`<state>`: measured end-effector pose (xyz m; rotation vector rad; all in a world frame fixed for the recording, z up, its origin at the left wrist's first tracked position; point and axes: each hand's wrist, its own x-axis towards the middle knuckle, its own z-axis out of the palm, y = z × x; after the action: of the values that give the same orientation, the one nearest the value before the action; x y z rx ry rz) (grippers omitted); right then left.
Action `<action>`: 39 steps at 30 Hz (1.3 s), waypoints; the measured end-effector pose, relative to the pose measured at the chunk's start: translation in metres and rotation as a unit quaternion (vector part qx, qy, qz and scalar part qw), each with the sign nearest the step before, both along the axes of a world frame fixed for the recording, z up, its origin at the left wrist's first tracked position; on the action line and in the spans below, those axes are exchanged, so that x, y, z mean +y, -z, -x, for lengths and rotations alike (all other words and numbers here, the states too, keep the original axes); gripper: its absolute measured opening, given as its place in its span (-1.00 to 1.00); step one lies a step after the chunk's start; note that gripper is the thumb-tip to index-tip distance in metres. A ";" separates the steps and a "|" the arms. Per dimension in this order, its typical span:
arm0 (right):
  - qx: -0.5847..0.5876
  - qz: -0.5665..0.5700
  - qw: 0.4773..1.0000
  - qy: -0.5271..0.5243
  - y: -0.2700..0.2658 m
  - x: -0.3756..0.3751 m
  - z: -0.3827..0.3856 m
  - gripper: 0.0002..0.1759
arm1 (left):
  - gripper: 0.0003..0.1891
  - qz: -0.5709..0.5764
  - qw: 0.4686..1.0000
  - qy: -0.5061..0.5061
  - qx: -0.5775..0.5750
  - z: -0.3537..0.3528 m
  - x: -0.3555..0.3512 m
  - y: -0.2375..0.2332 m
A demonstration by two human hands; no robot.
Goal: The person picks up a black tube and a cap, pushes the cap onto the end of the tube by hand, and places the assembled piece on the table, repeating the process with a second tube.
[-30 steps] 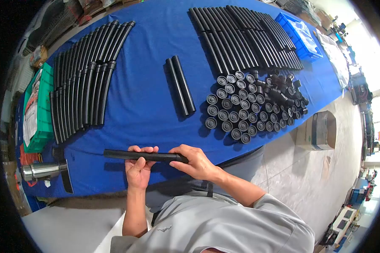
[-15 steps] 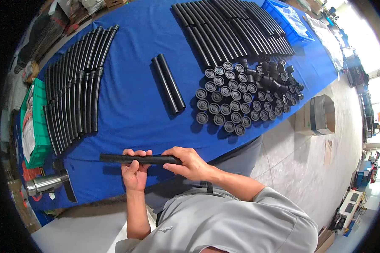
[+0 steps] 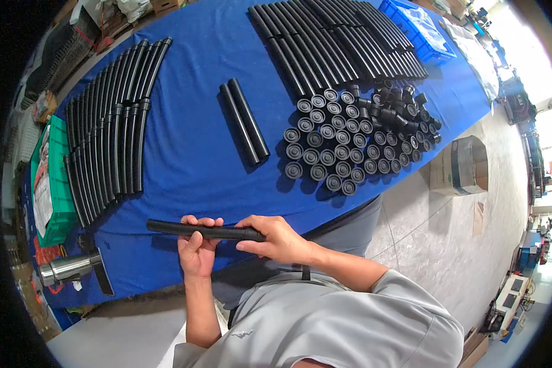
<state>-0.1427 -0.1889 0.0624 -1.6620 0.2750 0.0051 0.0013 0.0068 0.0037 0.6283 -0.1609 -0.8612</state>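
I hold a black tube [image 3: 172, 228] level over the near edge of the blue table [image 3: 196, 159]. My left hand [image 3: 195, 248] grips it near the middle, fingers curled over the top. My right hand [image 3: 273, 239] closes around its right end. Two loose black tubes [image 3: 244, 127] lie side by side further up the cloth. Right of them stands a cluster of several black round caps [image 3: 334, 147].
A row of curved black tubes [image 3: 107, 129] lies at the left, a row of straight tubes [image 3: 331, 43] at the far right. A green crate [image 3: 58, 184], a metal cylinder tool [image 3: 67, 268], a blue bin [image 3: 420, 30] and a cardboard box [image 3: 460, 165] on the floor surround the table.
Between one second and half a second ago the view shifted, moving the table contents up and left. Both hands keep the same hold on the tube, which barely moved.
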 end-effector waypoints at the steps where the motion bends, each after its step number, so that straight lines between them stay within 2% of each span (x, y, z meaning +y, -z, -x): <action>1: 0.099 -0.087 0.991 -0.017 -0.007 -0.002 -0.002 -0.56 | -0.62 -0.005 1.000 -0.001 0.000 0.000 -0.001 -0.001; 2: 0.071 -0.084 0.994 0.007 -0.001 0.000 0.000 -0.55 | -0.62 -0.011 1.000 -0.002 0.000 0.001 -0.003 -0.003; 3: -0.018 0.004 1.000 0.024 0.011 0.003 0.000 -0.56 | -0.62 -0.017 1.000 -0.002 -0.001 0.002 -0.004 -0.005; 5: -0.191 0.180 0.963 0.058 0.030 0.008 0.001 -0.56 | -0.62 -0.016 1.000 -0.003 0.015 0.002 -0.004 -0.005; 8: -0.195 0.178 0.964 0.040 0.026 0.004 0.001 -0.59 | -0.62 0.001 1.000 0.001 0.012 0.000 -0.002 0.001; 9: -0.086 0.069 0.994 0.014 0.016 0.000 0.001 -0.59 | -0.62 0.009 1.000 0.004 0.006 -0.001 -0.001 0.003; 10: 0.025 -0.042 0.999 -0.012 -0.002 -0.004 0.000 -0.59 | -0.63 0.005 1.000 0.001 0.005 0.000 -0.001 0.002; 11: 0.135 -0.152 0.978 -0.039 -0.012 -0.006 -0.001 -0.59 | -0.64 0.001 1.000 -0.001 0.005 0.000 -0.001 0.001; 12: 0.046 -0.048 0.998 -0.019 -0.003 -0.003 0.001 -0.58 | -0.65 -0.003 1.000 -0.004 0.004 0.001 -0.002 0.000; 14: -0.132 0.161 0.978 0.020 0.022 0.007 0.005 -0.58 | -0.65 -0.014 1.000 -0.004 0.018 0.002 -0.006 -0.007; 17: -0.171 0.227 0.958 0.021 0.026 0.009 0.004 -0.58 | -0.65 -0.016 1.000 -0.001 0.022 0.002 -0.005 -0.005; 20: -0.095 0.053 0.994 0.014 0.016 0.004 0.003 -0.57 | -0.65 -0.008 1.000 0.004 0.013 0.000 -0.003 -0.001; 23: -0.122 0.098 0.987 0.034 0.023 0.003 0.003 -0.58 | -0.65 -0.019 1.000 0.001 0.017 0.002 -0.007 -0.007; 24: -0.151 0.193 0.968 0.052 0.023 0.006 0.004 -0.63 | -0.65 -0.025 0.999 -0.002 0.021 0.003 -0.008 -0.009; 27: -0.168 0.258 0.951 0.033 0.025 0.008 0.005 -0.63 | -0.64 -0.019 1.000 0.003 0.025 0.001 -0.005 -0.005; 29: 0.017 0.043 0.999 0.003 -0.003 -0.003 0.002 -0.59 | -0.64 -0.014 1.000 0.004 0.015 0.000 -0.004 -0.002; 30: 0.111 -0.067 0.992 -0.011 -0.013 -0.006 0.001 -0.57 | -0.64 -0.011 1.000 0.004 0.009 0.000 -0.004 -0.002; 32: -0.059 0.068 0.996 0.022 0.017 -0.003 0.003 -0.54 | -0.64 -0.026 1.000 -0.003 0.012 0.003 -0.006 -0.006; 33: -0.143 0.135 0.980 0.038 0.021 -0.001 0.001 -0.53 | -0.64 -0.033 0.999 -0.007 0.014 0.003 -0.007 -0.008; 34: -0.173 0.231 0.956 0.043 0.024 0.003 0.002 -0.55 | -0.64 -0.024 0.999 -0.005 0.022 0.002 -0.006 -0.007; 37: -0.175 0.248 0.952 0.035 0.027 0.007 0.004 -0.57 | -0.64 0.000 0.999 0.000 0.034 0.000 -0.003 -0.002; 38: -0.161 0.189 0.968 0.049 0.025 0.006 0.004 -0.58 | -0.64 0.007 1.000 0.001 0.030 0.000 -0.003 0.000; 39: -0.046 0.067 0.996 0.027 0.013 0.001 0.003 -0.59 | -0.64 0.013 1.000 0.003 0.025 0.000 -0.002 0.000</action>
<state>-0.1457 -0.1883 0.0493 -1.7821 0.2545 -0.1328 0.0013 0.0045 0.0036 0.5809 -0.1279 -0.8786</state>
